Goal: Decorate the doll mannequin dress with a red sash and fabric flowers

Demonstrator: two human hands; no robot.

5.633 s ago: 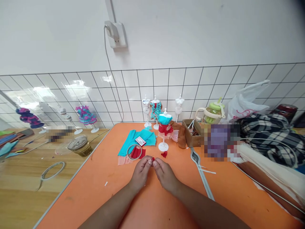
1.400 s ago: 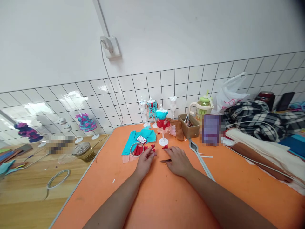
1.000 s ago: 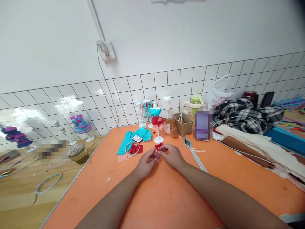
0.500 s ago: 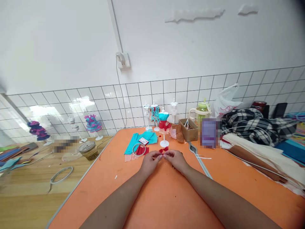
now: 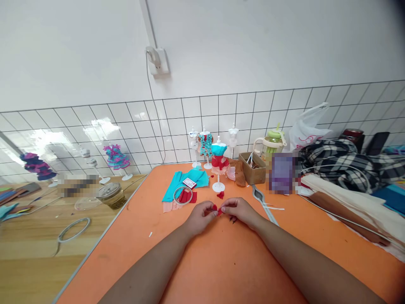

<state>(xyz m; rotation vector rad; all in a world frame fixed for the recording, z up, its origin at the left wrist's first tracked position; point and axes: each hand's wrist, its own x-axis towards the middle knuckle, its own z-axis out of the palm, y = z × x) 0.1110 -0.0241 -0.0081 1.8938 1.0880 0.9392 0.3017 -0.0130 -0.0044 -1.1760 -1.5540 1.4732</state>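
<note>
A small piece of red fabric (image 5: pixel 219 211) is pinched between the fingertips of both hands, low over the orange table. My left hand (image 5: pixel 200 218) grips its left side, and my right hand (image 5: pixel 242 212) grips the right. Just beyond them lie red fabric scraps (image 5: pixel 220 194). Behind the scraps stands a miniature dress form (image 5: pixel 219 162) in a turquoise top and a red skirt with pale pink below. To the left, a wire ring (image 5: pixel 174 196) rests over folded red cloth (image 5: pixel 194 197), beside turquoise fabric (image 5: pixel 171 188) and a small red-and-white box (image 5: pixel 189 182).
More dress forms (image 5: pixel 206 145) stand by the tiled wall. A cardboard box (image 5: pixel 257 174) holds tools. Grey-handled scissors or tongs (image 5: pixel 258 194) lie on the right, near brown and cream cloth (image 5: pixel 340 196). A jar (image 5: pixel 112 196) and wire coil (image 5: pixel 74 230) sit on the wooden table at left.
The hands have drawn slightly apart, so more of the red piece shows between the fingertips. The camera view has shifted a little.
</note>
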